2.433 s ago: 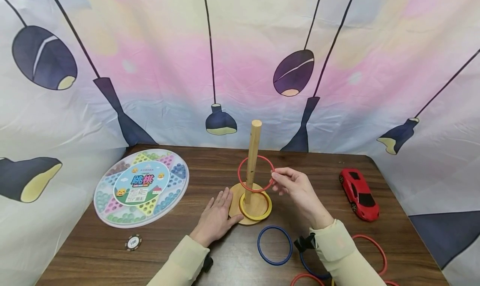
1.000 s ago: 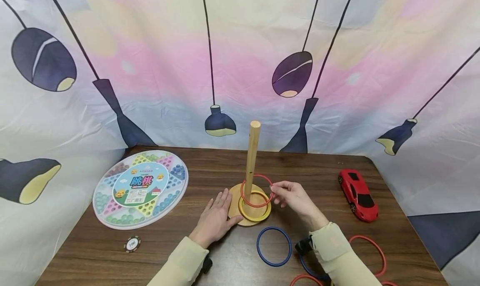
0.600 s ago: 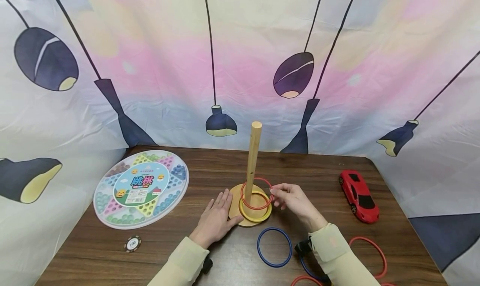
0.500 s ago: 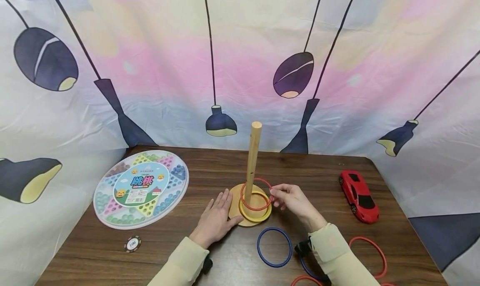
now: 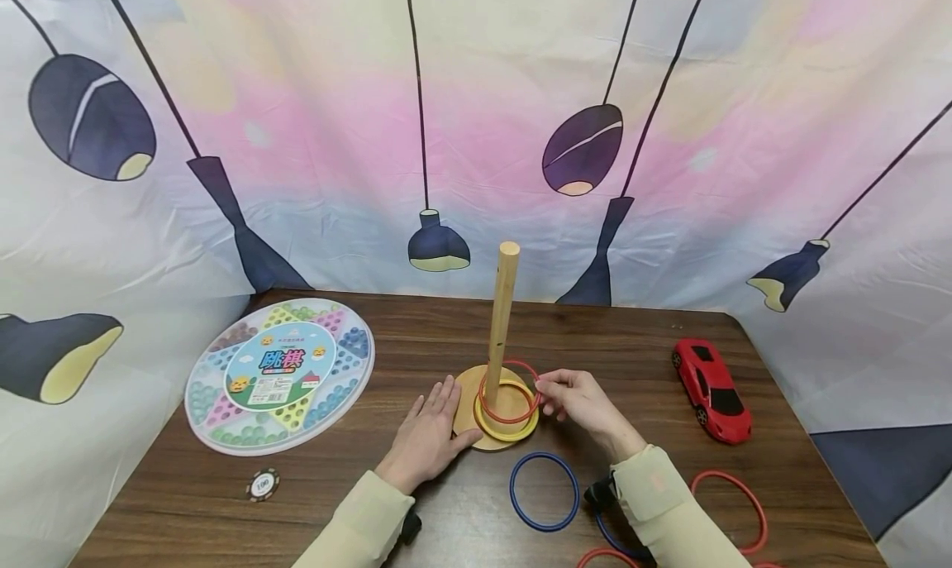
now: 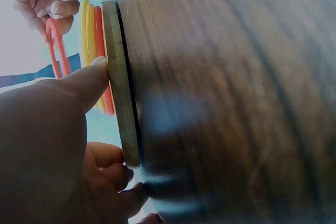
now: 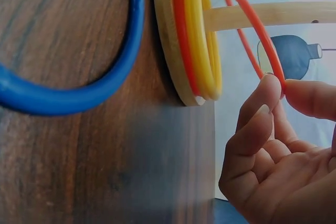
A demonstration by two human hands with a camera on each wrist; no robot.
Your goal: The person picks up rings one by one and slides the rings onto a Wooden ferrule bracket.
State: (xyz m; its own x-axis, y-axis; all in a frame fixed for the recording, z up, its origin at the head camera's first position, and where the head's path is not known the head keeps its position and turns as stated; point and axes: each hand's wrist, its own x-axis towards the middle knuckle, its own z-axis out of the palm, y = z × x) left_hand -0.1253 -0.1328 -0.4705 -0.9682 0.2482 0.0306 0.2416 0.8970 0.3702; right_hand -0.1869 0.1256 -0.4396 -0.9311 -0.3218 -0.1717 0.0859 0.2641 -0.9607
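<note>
The right hand [image 5: 587, 403] pinches a red ring [image 5: 509, 392] around the wooden peg [image 5: 501, 312], just above the yellow ring [image 5: 508, 423]. The left hand [image 5: 427, 436] lies flat, fingers straight, against the base [image 5: 464, 407] — more rings near the right sleeve are cut off at the bench's edge.

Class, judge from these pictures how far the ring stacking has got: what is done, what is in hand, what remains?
Done: a yellow ring and an orange ring lie on the wooden base. In hand: the right hand pinches a red ring around the peg, not yet down; the left hand touches the base. Left: a blue ring and others on the table.
</note>
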